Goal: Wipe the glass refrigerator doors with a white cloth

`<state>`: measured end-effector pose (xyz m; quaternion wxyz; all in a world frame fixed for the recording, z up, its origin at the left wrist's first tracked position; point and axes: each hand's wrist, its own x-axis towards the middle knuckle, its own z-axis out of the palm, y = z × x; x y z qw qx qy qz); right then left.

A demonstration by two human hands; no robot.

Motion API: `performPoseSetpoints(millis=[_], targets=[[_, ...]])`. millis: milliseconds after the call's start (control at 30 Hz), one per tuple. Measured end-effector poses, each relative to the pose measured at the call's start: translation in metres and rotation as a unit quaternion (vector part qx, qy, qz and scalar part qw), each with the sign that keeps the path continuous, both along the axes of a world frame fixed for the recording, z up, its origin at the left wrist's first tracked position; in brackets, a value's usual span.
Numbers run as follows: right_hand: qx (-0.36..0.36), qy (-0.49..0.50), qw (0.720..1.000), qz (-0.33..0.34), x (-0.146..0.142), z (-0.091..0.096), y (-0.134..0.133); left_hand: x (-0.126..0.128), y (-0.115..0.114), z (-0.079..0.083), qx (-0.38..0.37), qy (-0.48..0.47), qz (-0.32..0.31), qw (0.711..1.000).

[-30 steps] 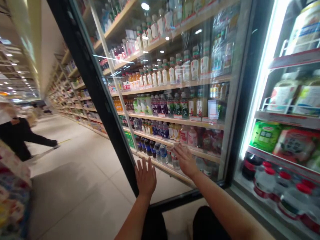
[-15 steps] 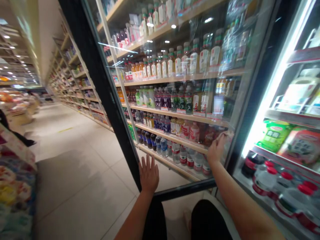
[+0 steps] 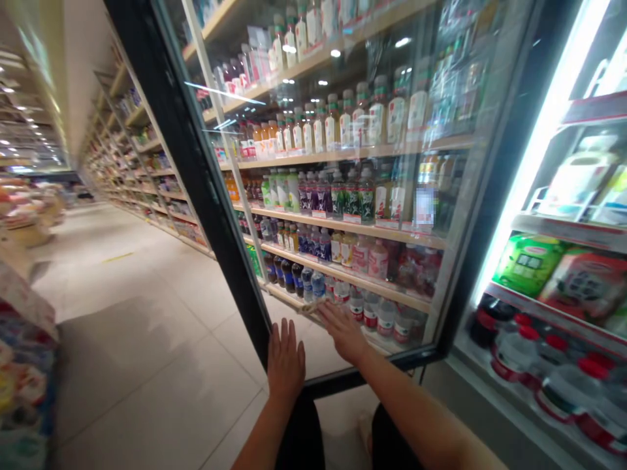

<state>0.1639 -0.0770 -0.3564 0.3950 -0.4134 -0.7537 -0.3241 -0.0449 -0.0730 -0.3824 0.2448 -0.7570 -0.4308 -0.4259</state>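
Note:
An open glass fridge door [image 3: 196, 183] with a black frame stands in front of me; drink bottles on shelves [image 3: 343, 196] show through the glass. My left hand [image 3: 285, 359] lies flat with fingers spread on the door's lower left corner. My right hand [image 3: 344, 331] presses a pale cloth [image 3: 309, 307] against the lower part of the glass, close beside the left hand. My knees in dark trousers [image 3: 392, 437] are below the door.
To the right is the lit fridge interior with packaged goods on wire shelves [image 3: 563, 228] and red-capped bottles [image 3: 519, 346] at the bottom. A tiled aisle floor [image 3: 147, 339] runs left along long shelving [image 3: 132, 170]. A stacked goods display [image 3: 24, 365] stands at far left.
My right hand with the cloth swept from mid-glass to the door's right edge, then back down left near my left hand. The left hand stayed put. A walking person left the view.

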Motion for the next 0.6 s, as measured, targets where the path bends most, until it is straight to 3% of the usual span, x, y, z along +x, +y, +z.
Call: performPoseSetpoints(millis=[200,333,400,467,600], targets=[[0.019,0.176,0.975,-0.138,0.147,-0.026,-0.014,0.010,0.002,-0.002,0.002,-0.015,0.001,1.000],[0.026,0.279,0.939,-0.198,0.205,-0.042,-0.017,0.016,0.004,-0.006,-0.007,-0.034,0.002,0.999],[0.047,0.330,0.917,-0.218,0.210,-0.053,-0.016,0.015,0.004,-0.008,-0.018,-0.032,0.000,0.999],[0.080,0.373,0.895,-0.233,0.196,-0.064,-0.010,0.012,0.004,-0.008,-0.025,-0.024,-0.004,0.999],[0.116,0.403,0.880,-0.220,0.110,-0.075,0.009,0.002,0.001,-0.005,-0.013,-0.012,-0.022,1.000]])
